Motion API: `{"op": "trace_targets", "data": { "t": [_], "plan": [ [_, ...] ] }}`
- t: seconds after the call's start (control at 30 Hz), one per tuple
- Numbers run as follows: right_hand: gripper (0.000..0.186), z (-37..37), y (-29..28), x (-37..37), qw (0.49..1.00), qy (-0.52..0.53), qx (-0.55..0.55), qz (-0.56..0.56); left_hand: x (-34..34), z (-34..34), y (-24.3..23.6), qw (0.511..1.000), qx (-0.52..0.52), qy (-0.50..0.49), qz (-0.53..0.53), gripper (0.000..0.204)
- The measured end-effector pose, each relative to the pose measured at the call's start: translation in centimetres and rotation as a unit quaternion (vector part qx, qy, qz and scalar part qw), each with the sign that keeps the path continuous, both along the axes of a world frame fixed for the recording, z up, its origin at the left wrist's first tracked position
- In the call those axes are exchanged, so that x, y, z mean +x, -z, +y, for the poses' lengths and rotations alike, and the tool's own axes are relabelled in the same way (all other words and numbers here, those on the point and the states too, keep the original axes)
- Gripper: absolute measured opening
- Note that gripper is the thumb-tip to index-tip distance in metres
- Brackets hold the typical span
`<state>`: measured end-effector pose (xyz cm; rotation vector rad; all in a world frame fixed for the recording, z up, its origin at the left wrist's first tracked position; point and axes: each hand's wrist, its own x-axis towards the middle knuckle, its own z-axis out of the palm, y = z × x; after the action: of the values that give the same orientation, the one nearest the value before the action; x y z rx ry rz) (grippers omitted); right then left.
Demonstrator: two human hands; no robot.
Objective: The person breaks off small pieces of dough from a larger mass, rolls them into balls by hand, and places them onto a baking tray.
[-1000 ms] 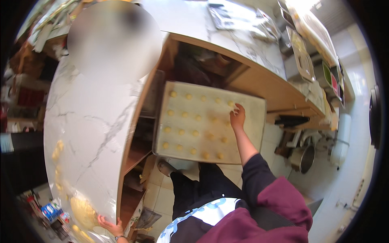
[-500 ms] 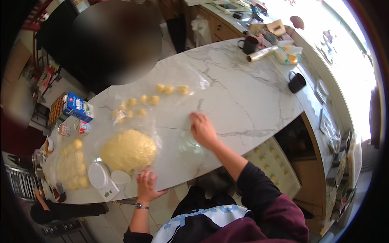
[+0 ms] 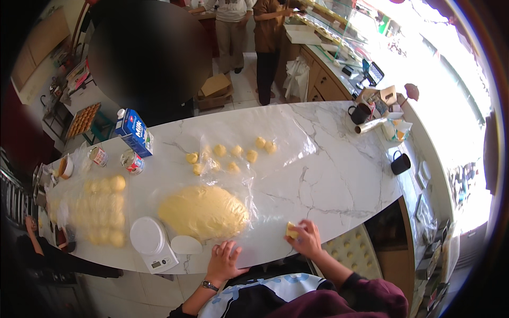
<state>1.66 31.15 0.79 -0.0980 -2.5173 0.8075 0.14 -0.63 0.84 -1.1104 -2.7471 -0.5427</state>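
My right hand point(image 3: 305, 238) has its fingers round a small yellow piece of dough point(image 3: 291, 230) by the counter's front edge. My left hand point(image 3: 223, 262) rests open on that edge, fingers bent a little and thumb out. Just beyond it lies a big oval mound of dough point(image 3: 204, 211) under clear plastic film. A pale rounded scraper point(image 3: 186, 245) and a white kitchen scale point(image 3: 149, 236) sit to its left. Farther back, several small dough balls point(image 3: 236, 150) are spread on plastic film, some of them covered by it. More dough balls point(image 3: 106, 208) sit in rows under film at the left.
A blue milk carton point(image 3: 134, 133) and two cans point(image 3: 132, 161) stand at the back left. Dark mugs point(image 3: 401, 162) and a film roll point(image 3: 370, 126) are at the right. Below the counter's right front edge is a tray point(image 3: 354, 249) of small pieces. People point(image 3: 268, 42) stand beyond the counter.
The view has shifted, showing more of the room beyond. My right hand has drawn back toward the counter's front edge, and dough now shows in its fingers. My left hand stays at the edge.
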Motion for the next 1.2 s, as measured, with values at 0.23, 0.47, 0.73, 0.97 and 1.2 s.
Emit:
{"op": "trace_targets", "data": {
  "t": [0.23, 0.47, 0.73, 0.97, 1.2],
  "plan": [
    [0.026, -0.7, -1.6, -9.3, 0.994, 0.082, -0.047, -0.055, -0.4, 0.4, 0.2, 1.0, 0.007, 0.007, 0.009, 0.077],
    [0.019, 3.0, 1.0, 0.1, 0.995, -0.008, -0.075, -0.07, 0.6, -0.3, -0.1, 1.0, -0.003, 0.001, -0.002, 0.076],
    [0.016, -2.6, 0.6, -3.9, 0.99, -0.05, -0.113, -0.06, 0.3, 0.1, 0.8, 1.0, 0.015, -0.004, -0.021, 0.077],
    [0.019, 4.0, -0.8, -8.1, 0.999, 0.042, 0.021, 0.02, 0.0, 0.6, 0.1, 1.0, 0.009, 0.004, -0.008, 0.077],
    [0.018, 0.6, 0.5, -2.3, 0.995, -0.065, -0.078, -0.011, 0.2, -0.5, -0.3, 1.0, 0.006, -0.005, -0.007, 0.076]
  ]
}}
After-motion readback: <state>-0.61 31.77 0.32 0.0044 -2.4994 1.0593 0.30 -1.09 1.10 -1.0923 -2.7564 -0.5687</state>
